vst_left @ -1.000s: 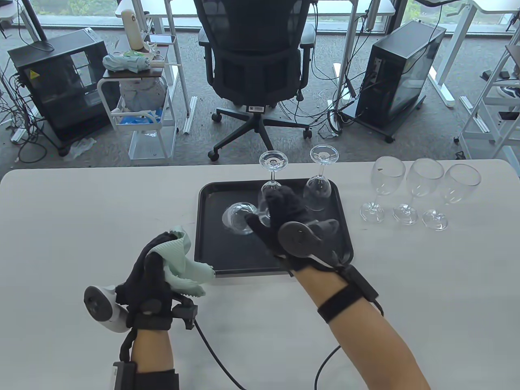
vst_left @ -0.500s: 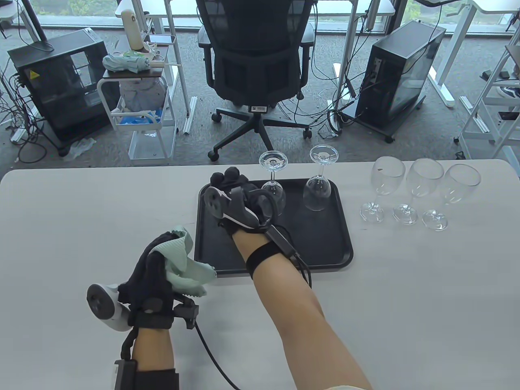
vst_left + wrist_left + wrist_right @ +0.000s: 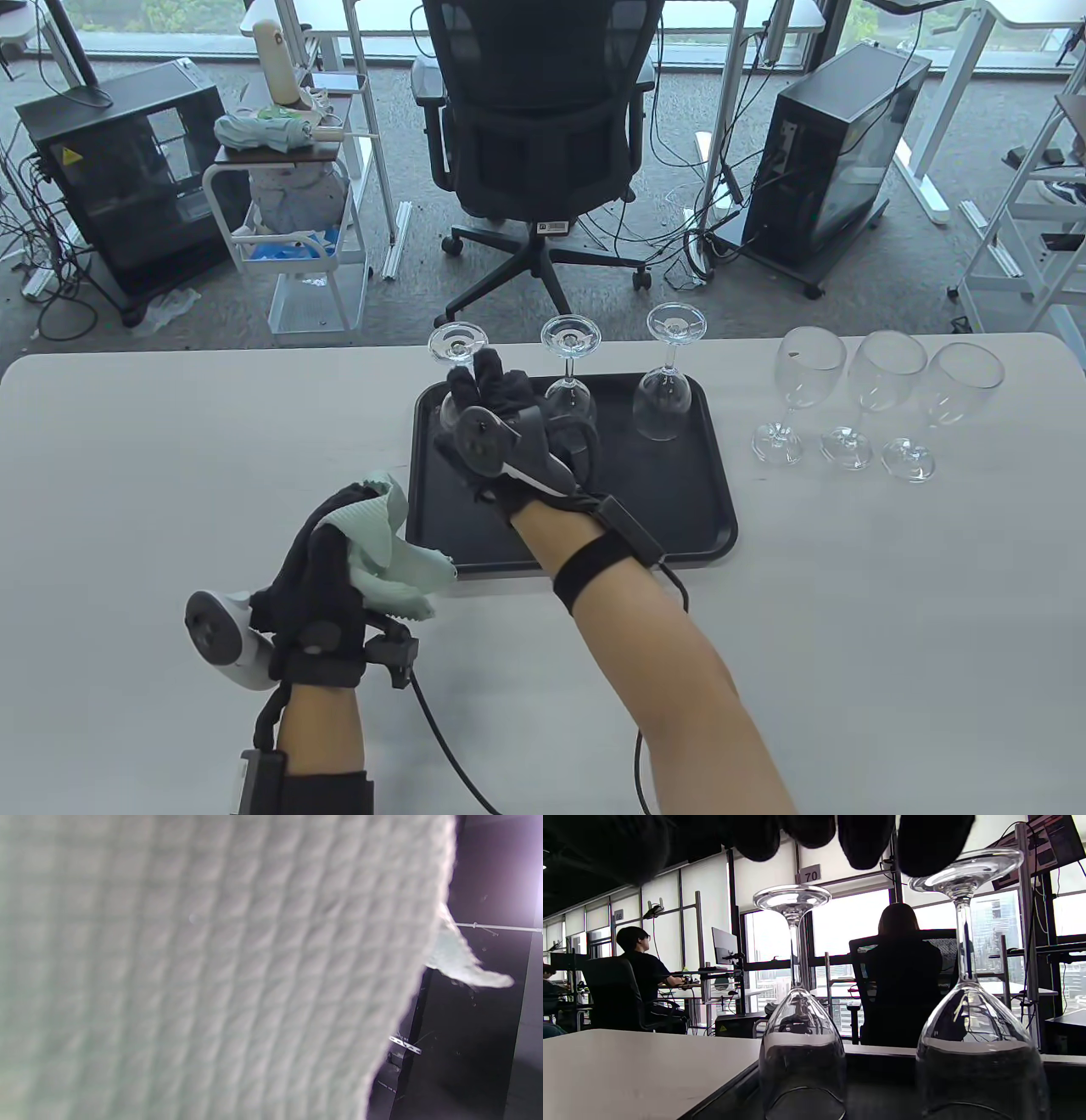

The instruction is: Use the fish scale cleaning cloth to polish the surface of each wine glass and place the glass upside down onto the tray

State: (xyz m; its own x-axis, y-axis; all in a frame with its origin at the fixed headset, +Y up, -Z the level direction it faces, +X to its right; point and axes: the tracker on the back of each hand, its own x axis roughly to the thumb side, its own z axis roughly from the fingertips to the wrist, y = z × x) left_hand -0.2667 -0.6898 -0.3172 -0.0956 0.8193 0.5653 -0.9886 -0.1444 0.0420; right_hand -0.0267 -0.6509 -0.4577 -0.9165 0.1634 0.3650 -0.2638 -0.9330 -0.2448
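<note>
We are reading little writing here: a white placard numbered "70" is hanging by the window in the right wrist view, and a smaller "66" is showing farther left; the label under the office chair is too small to read. Our left hand is resting on the near-left part of the white bench, its fingers curling round the pale green cloth, whose quilted, scale-like weave is filling the left wrist view. Our right hand is hovering over the far-left corner of the black, round-cornered tray, fingers loosely extended and gripping nothing, just beside the stem of the left glass. That clear glass is standing upside down on the tray, rim down, stem vertical, round foot on top. The middle glass and the right glass are standing inverted in the same far row. Three upright glasses are waiting on the bench to the right of the tray, feet down.
</note>
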